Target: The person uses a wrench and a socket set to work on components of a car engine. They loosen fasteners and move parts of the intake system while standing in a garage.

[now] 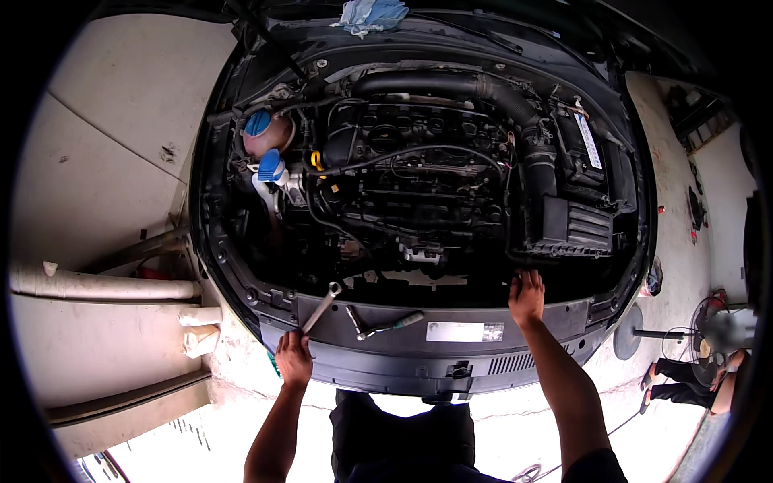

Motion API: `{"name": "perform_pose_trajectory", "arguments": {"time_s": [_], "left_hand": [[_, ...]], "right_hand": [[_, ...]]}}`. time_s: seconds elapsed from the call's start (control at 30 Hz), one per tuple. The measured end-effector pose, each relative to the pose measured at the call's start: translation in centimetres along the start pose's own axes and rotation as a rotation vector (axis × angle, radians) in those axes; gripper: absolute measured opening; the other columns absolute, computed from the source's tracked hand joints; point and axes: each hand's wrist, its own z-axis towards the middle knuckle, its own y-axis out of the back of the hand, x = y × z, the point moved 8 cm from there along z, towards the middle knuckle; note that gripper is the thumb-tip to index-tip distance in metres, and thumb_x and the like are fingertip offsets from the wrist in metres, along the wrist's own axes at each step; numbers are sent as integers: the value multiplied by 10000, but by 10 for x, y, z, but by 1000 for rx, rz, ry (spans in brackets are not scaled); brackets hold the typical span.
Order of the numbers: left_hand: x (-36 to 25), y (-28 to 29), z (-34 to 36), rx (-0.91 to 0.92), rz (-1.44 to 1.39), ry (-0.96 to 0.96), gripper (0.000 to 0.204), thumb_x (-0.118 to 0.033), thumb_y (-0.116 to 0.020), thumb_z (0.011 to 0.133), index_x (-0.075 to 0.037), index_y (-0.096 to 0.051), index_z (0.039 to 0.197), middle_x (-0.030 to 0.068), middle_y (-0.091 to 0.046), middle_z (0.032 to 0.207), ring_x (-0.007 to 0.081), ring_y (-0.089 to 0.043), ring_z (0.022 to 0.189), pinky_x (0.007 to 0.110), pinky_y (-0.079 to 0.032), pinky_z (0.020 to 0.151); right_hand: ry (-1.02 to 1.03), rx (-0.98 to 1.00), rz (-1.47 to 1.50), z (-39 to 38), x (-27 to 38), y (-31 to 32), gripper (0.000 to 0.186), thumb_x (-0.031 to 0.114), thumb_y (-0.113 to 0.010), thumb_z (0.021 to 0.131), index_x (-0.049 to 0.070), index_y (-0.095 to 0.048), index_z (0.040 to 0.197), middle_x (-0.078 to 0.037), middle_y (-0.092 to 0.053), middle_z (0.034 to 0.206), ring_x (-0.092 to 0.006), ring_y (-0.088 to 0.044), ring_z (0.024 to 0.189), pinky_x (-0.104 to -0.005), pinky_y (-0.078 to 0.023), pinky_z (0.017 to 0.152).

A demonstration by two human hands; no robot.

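Note:
My left hand [294, 359] is closed around the lower end of a silver wrench [323, 308], its ring end pointing up over the front edge of a car's engine bay. My right hand [527, 299] rests on the right part of that edge, holding nothing, fingers stretched toward the engine bay with the tips partly lost in shadow. Between the hands, a ratchet handle [400, 323] with a dark grip lies on the black front panel [547, 320]. Touching its head is a short metal piece [355, 320], perhaps an extension or socket.
Ahead lies the engine [419, 161]. A blue-capped coolant tank [268, 133] stands at left, a battery [581, 153] and black box [576, 224] at right. Blue cloth [370, 14] lies far back. White pipes [105, 284] run at left. Another person's legs [680, 383] show at right.

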Motion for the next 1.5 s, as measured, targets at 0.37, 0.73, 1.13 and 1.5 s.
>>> {"name": "perform_pose_trajectory", "arguments": {"time_s": [0.37, 0.73, 1.13, 1.5], "left_hand": [[42, -21, 54, 117, 30, -447, 439, -278, -610, 904, -93, -495, 1286, 179, -445, 1264, 385, -432, 1161, 568, -302, 1009], [50, -19, 42, 81, -13, -462, 575, -373, -664, 875, -102, -467, 1343, 162, -383, 1362, 363, -377, 1271, 616, -229, 1063], [-30, -11, 36, 4, -392, -276, 452, -185, -621, 872, -68, -516, 1295, 139, -509, 1256, 330, -421, 1177, 467, -267, 1007], [-54, -41, 30, 37, -320, -265, 415, -141, -643, 853, -63, -569, 1254, 134, -501, 1243, 328, -438, 1174, 497, -299, 1004]], "right_hand": [[537, 320, -105, -123, 320, -90, 760, 582, -630, 834, 106, -450, 1399, -177, -263, 1532, -335, -220, 1449, -570, -175, 1167], [603, 252, -76, -130, 307, -91, 699, 586, -750, 711, 127, -584, 1211, -108, -436, 1281, -296, -394, 1245, -503, -295, 1101], [700, 186, 39, -141, 280, -74, 584, 543, -700, 793, 121, -610, 1186, -113, -516, 1236, -275, -481, 1178, -523, -292, 1084], [789, 260, 149, -110, 299, -66, 185, 176, -710, 753, 134, -641, 920, -20, -512, 791, -166, -547, 675, -286, -440, 559]]}}
